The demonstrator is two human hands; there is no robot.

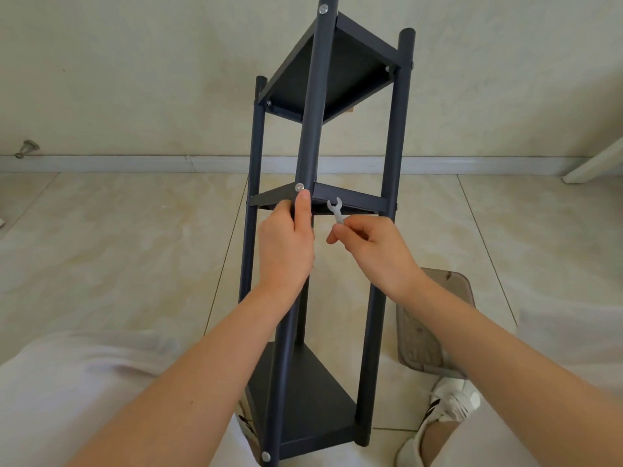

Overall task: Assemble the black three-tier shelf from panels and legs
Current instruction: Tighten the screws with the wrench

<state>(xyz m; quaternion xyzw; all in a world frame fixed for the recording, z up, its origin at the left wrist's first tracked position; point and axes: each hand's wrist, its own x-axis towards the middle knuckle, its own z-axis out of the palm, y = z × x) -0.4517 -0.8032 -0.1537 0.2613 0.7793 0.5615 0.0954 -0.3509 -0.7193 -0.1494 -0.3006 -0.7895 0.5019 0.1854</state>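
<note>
Left hand: the left hand (pixel 286 244) grips the near leg (pixel 312 112) just under the middle panel (pixel 350 197), fingers wrapped round the tube, thumb lying up along it and almost at the bolt (pixel 299 187).
Right hand: the right hand (pixel 374 251) pinches the wrench (pixel 336 210) by its lower end between thumb and fingers; the other fingers are curled in.
Wrench: small, silver, its open end up, just before the edge of the middle panel, apart from the bolt.
Arms: both forearms reach forward and up, the wrists a little bent back, the hands near to each other.
Shelf: the shelf (pixel 392 146) is on the floor (pixel 118 247) between the person's knees, all three panels already on the legs; the wide lens makes it hard to say if it stands straight or leans.
Handling: probably stiff and not heavy, but tall and narrow, so it may tip or twist while a bolt is turned.
Where to hold: on a leg close to the joint in work, as the left hand does; the painted tube looks smooth, so a full grip is better than fingertips.
Around: a white shoe (pixel 451 402) beside the bottom panel (pixel 303 399).
</note>
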